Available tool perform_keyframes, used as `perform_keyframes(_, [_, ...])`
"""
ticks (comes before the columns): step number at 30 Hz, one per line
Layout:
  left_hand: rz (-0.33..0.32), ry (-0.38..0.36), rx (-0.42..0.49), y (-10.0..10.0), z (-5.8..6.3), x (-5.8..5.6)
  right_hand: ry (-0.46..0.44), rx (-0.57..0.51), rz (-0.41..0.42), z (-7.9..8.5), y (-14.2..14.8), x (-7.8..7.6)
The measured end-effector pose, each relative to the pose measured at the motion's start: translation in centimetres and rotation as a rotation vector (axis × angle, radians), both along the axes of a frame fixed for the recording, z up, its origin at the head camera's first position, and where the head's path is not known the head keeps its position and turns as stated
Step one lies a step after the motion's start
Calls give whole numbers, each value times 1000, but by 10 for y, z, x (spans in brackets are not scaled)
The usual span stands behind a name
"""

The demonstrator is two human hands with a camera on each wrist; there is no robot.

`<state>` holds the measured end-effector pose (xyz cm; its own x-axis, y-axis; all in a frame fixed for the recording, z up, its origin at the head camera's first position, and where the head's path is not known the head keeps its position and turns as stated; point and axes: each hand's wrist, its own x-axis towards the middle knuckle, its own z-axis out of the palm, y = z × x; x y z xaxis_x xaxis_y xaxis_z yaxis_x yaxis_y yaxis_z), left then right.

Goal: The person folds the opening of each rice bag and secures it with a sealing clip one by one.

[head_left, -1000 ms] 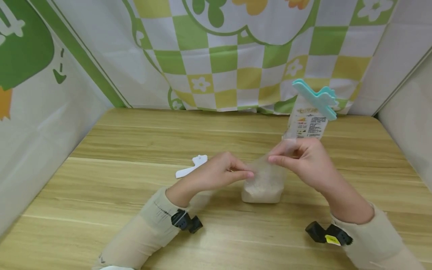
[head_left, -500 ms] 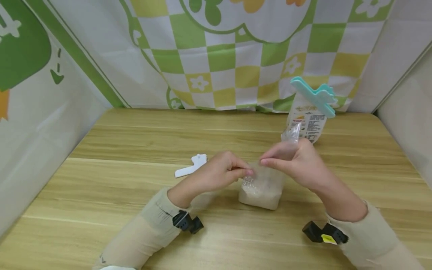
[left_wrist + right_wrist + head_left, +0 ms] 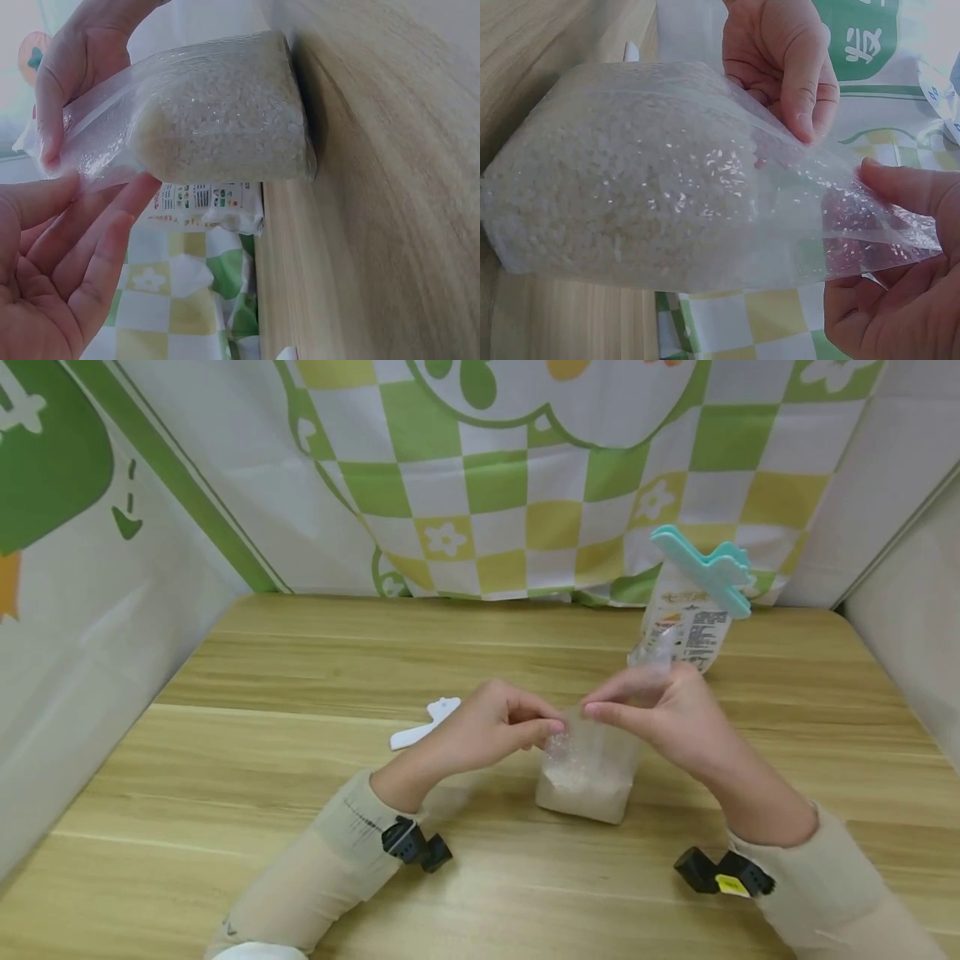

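Note:
A clear plastic bag of white rice (image 3: 583, 789) stands on the table between my two hands, its lower half full and its upper part loose. My left hand (image 3: 495, 727) pinches the bag's left upper edge between thumb and fingers. Higher up on the right, my right hand (image 3: 667, 710) pinches the top of the film, and a bit of crumpled plastic sticks up behind it. The right wrist view shows the rice grains (image 3: 622, 180) through the film, some clinging near the neck. In the left wrist view the bag's flat base (image 3: 300, 112) is against the table.
Behind my right hand stands a printed white package (image 3: 693, 631) with a turquoise bag clip (image 3: 705, 572) across its top. A white clip (image 3: 423, 727) lies on the wooden table (image 3: 300, 668) beside my left forearm. A checkered cloth (image 3: 555, 510) hangs behind the table.
My right hand has moved slightly left along the film, closer to my left hand. The bag has turned a little, and the crumpled plastic now shows above my right hand.

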<state>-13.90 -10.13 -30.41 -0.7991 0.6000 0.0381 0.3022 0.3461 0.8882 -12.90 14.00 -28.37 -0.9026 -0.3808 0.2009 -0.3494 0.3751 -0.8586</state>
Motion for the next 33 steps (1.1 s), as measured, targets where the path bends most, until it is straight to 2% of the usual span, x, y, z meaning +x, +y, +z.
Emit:
perform_keyframes(4, [52, 15, 43, 2, 0, 1, -50, -4, 22, -2, -1, -2])
perform_keyframes(12, [105, -5, 108, 5, -2, 1, -27, -71, -7, -7, -6, -4])
perform_keyframes(18, [84, 25, 175, 5, -3, 1, -69, -116, -6, -9, -5, -4])
perform_keyframes(23, [56, 39, 221, 2, -3, 0, -107, -173, 35, -13, -3, -7])
perform_keyframes(29, [26, 23, 215, 2, -3, -1, -159, -210, 105, -14, 2, -11])
perform_keyframes(33, [6, 18, 189, 1, -2, -2, -168, -208, 123, -14, 2, -12])
